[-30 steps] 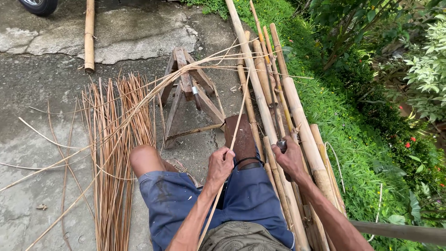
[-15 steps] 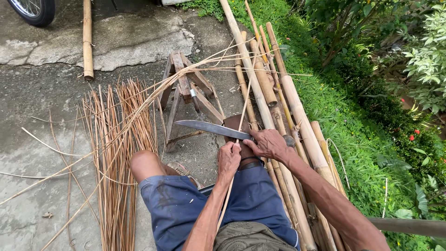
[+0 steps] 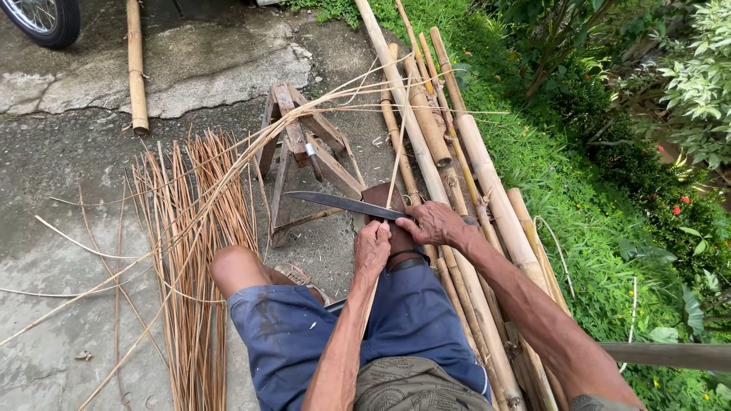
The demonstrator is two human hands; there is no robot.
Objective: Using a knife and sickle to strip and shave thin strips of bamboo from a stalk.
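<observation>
A long knife [image 3: 343, 204] is held near the centre of the frame, its dark blade pointing toward the left and lying roughly level. Its handle end is enclosed by the right hand [image 3: 434, 224], whose fingers are curled shut around it just right of centre. A thin bamboo strip [image 3: 394, 164] is seen crossing the blade close to that hand and running up toward the top of the frame. The lower part of the strip is pinched in the left hand [image 3: 371, 247], which is closed around it directly below the blade and just left of the right hand; the two hands are nearly touching. A brown pad [image 3: 388, 217] is laid over the right knee beneath the hands, above the blue shorts [image 3: 304, 335].

A bundle of split bamboo strips [image 3: 194, 251] is spread on the concrete ground [image 3: 68, 167] in the left half of the frame. A small wooden sawhorse [image 3: 301, 148] is placed above the blade, in the upper centre. Whole bamboo poles [image 3: 457, 152] are stacked along the right of centre, beside the grass [image 3: 579, 198]. A single pole [image 3: 135, 65] lies at the upper left, near a wheel [image 3: 42, 19].
</observation>
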